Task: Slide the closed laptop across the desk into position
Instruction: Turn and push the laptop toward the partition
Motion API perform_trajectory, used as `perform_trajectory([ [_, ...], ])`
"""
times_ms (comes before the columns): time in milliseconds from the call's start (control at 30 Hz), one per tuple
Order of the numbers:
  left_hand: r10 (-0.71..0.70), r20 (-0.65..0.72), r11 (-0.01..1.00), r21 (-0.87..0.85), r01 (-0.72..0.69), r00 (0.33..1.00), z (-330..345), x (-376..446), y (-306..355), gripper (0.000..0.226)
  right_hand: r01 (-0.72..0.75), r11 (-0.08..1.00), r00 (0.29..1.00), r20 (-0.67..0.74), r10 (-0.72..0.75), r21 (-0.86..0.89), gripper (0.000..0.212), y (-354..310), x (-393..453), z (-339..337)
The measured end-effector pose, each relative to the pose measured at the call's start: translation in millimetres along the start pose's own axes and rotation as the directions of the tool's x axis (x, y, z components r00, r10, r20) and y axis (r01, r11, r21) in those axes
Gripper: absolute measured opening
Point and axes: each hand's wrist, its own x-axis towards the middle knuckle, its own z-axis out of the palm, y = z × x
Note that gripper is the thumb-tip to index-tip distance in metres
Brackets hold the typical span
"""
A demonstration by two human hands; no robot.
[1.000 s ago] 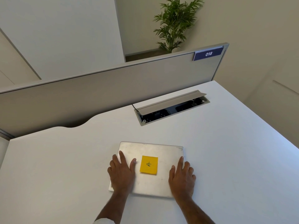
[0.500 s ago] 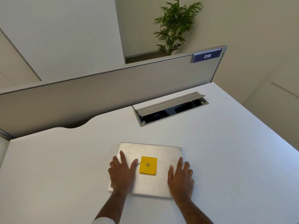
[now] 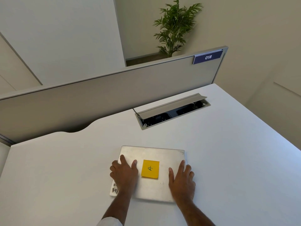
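Observation:
The closed silver laptop lies flat on the white desk, close to the near edge, with a yellow sticky note on the middle of its lid. My left hand rests palm down on the left part of the lid, its outer fingers over the left edge. My right hand lies palm down on the right part, outer fingers past the right edge. A sticker shows at the lid's near left corner.
An open cable hatch with a raised grey flap is set into the desk behind the laptop. A grey partition with a blue "018" label lines the desk's far side. A potted plant stands beyond it.
Both hands have stayed on the lid. The laptop has crept slightly toward me, away from the cable hatch.

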Motion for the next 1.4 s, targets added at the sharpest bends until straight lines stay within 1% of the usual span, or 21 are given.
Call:
perform_trajectory([
  [67,-0.026,-0.008,0.999,-0.037,0.026,1.000,0,3,1,0.065,0.002,1.000,1.000,0.003,-0.002,0.012,0.071,0,0,0],
  [133,-0.079,-0.025,0.991,-0.111,0.076,0.997,-1,7,-3,0.064,0.014,1.000,1.000,0.011,-0.014,0.019,0.070,0,0,0],
  [200,-0.103,-0.031,0.978,-0.184,0.095,0.994,-1,9,-7,0.066,0.021,0.999,1.000,0.003,-0.022,0.027,0.070,5,1,0],
  [267,-0.101,-0.031,0.967,-0.237,0.091,0.994,-1,7,-9,0.068,0.033,0.999,0.999,-0.009,-0.033,0.036,0.070,8,4,-1],
  [433,-0.075,-0.015,0.949,-0.310,0.066,0.997,-2,4,-10,0.069,0.055,0.997,0.998,-0.024,-0.054,0.047,0.068,12,5,-3],
  [733,-0.115,-0.008,0.925,-0.365,0.104,0.993,-10,-7,-11,0.068,0.113,0.993,0.993,-0.021,-0.113,0.034,0.066,13,11,-8],
  [933,-0.176,-0.029,0.904,-0.400,0.150,0.984,-23,-15,-18,0.067,0.195,0.980,0.981,-0.016,-0.195,0.027,0.066,3,21,-16],
  [1233,-0.317,-0.080,0.859,-0.448,0.249,0.945,-40,-37,-41,0.067,0.376,0.926,0.927,-0.006,-0.376,0.033,0.068,-20,31,-19],
  [1400,-0.367,-0.083,0.843,-0.452,0.293,0.927,-42,-44,-49,0.069,0.434,0.900,0.900,0.023,-0.435,0.036,0.068,-29,35,-17],
])
